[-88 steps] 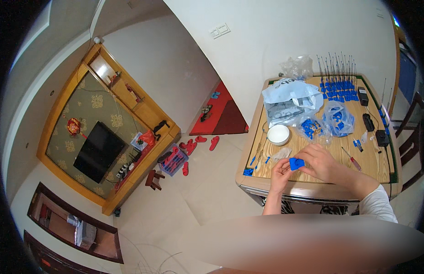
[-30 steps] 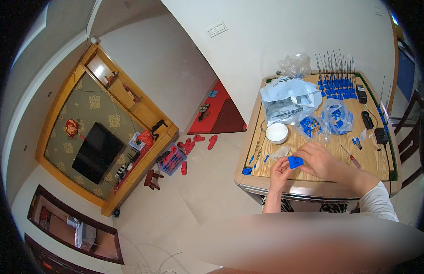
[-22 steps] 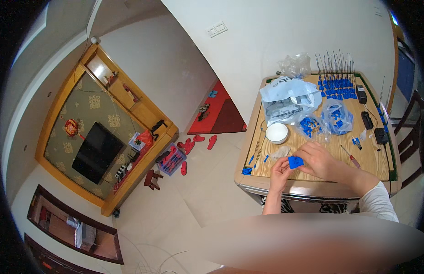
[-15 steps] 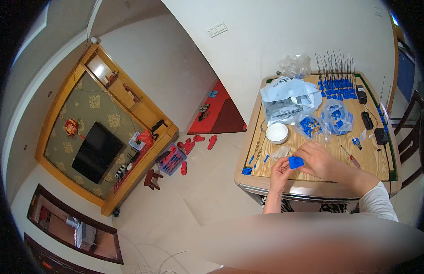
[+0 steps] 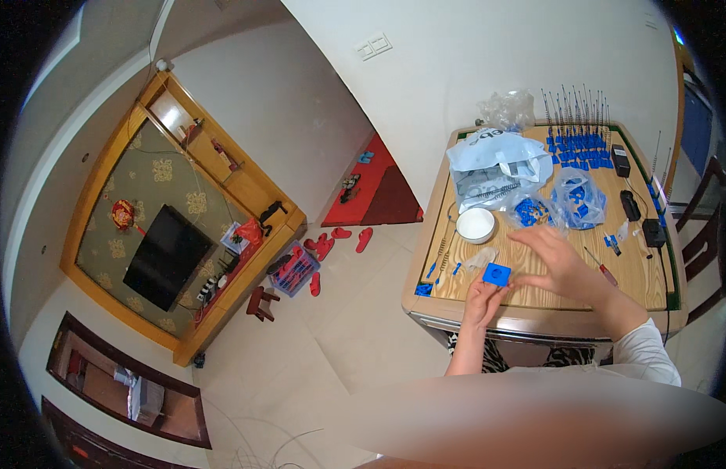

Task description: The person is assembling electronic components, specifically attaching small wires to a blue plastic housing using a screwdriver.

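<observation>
My left hand (image 5: 482, 298) pinches a small blue square plastic part (image 5: 496, 274) just above the near edge of a wooden table (image 5: 535, 297). My right hand (image 5: 557, 262) hovers right beside that part with its fingers spread, nothing visibly in it. A small clear plastic bag (image 5: 480, 258) lies just behind the part. Small blue pieces (image 5: 437, 270) lie on the table to the left of my hands.
A white bowl (image 5: 475, 225), clear bags of blue parts (image 5: 578, 199), a larger pale plastic bag (image 5: 492, 164), rows of blue parts with upright metal rods (image 5: 578, 133), black boxes (image 5: 654, 232) and a red-handled screwdriver (image 5: 599, 267) sit further back. A chair (image 5: 703, 250) stands to the right.
My right hand has drawn back a little from the blue part and opened its fingers. My left hand keeps holding the part in about the same place.
</observation>
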A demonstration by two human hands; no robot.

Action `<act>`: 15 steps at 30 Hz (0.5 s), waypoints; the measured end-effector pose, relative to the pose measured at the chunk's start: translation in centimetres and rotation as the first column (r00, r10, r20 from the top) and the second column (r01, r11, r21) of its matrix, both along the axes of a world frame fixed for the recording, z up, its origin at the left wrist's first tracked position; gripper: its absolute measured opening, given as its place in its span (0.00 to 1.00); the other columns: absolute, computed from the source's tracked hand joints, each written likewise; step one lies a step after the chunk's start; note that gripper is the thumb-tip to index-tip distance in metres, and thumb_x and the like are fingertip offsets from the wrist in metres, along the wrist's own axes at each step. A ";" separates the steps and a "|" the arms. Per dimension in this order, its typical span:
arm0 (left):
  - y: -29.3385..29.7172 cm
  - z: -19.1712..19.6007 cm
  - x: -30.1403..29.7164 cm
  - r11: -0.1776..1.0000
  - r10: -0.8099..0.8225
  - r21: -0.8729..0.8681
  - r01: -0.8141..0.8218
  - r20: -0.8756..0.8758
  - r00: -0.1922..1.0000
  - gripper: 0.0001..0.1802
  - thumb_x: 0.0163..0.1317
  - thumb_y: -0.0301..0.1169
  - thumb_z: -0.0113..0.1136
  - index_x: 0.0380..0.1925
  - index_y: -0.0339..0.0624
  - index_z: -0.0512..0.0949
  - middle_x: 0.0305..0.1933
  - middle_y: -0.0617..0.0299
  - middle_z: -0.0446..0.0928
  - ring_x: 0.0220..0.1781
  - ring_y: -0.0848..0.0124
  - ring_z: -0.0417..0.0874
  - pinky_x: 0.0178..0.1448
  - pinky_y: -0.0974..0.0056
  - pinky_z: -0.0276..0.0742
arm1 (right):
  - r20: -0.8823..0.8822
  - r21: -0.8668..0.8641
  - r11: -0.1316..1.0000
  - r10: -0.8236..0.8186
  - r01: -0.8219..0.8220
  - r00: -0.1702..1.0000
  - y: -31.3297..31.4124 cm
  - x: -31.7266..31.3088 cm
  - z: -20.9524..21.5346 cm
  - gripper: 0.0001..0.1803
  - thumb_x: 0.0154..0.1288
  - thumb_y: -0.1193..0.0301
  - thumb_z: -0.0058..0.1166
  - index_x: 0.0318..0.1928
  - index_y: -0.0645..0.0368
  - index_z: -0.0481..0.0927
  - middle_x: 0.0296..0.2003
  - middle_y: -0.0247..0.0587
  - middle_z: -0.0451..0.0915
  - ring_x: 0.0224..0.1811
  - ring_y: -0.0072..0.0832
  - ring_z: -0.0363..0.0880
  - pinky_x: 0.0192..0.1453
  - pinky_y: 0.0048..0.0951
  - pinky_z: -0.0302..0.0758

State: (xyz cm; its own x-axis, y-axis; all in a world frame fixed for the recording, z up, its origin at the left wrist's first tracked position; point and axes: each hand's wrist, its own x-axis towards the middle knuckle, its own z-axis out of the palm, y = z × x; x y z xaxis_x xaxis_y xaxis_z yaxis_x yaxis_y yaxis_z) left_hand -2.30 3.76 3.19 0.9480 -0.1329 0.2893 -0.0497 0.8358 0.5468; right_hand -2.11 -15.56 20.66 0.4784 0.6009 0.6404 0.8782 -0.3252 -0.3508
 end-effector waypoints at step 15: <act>0.8 -6.6 1.4 0.909 -0.259 -0.369 0.193 -0.137 0.956 0.20 0.61 0.34 0.53 0.52 0.36 0.70 0.50 0.54 0.74 0.53 0.61 0.74 0.56 0.56 0.69 | -0.622 -0.286 0.910 -0.414 0.299 0.665 -2.9 6.5 -15.2 0.12 0.59 0.70 0.54 0.41 0.63 0.75 0.39 0.49 0.76 0.42 0.42 0.75 0.47 0.36 0.71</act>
State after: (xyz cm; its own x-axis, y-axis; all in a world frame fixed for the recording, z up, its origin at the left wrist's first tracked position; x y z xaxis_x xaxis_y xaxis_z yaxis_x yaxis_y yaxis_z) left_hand -0.88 4.54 -3.39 0.9444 -0.2718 0.1848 0.2344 0.9511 0.2012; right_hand 4.42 -18.43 5.41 0.9362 0.3514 -0.0028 0.2461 -0.6612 -0.7087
